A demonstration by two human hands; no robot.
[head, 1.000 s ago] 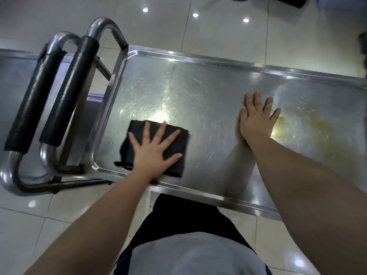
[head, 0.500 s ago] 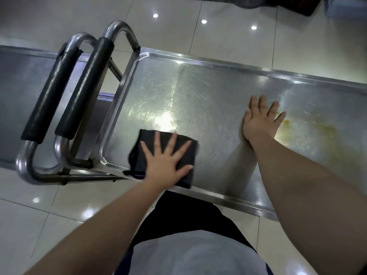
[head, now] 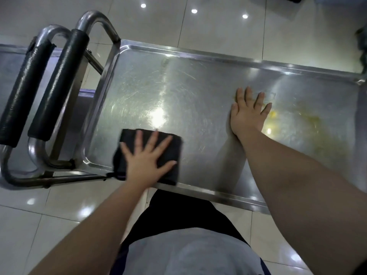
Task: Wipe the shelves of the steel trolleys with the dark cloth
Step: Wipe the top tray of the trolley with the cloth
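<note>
The top shelf (head: 198, 84) of a steel trolley lies below me, scratched and shiny. A folded dark cloth (head: 170, 153) sits near the shelf's front left corner. My left hand (head: 145, 161) presses flat on the cloth with fingers spread. My right hand (head: 248, 112) rests flat on the bare steel at mid-shelf, fingers straight. Yellowish stains (head: 309, 118) mark the steel just right of that hand.
Two steel push handles with black grips (head: 57, 86) stand at the shelf's left end. A second trolley's shelf (head: 10, 62) shows behind them at far left. Glossy floor tiles (head: 218, 26) surround the trolleys. My torso is against the front rim.
The cloth under my left hand has slid slightly right along the front edge. My right hand stays planted. The view has shifted a little.
</note>
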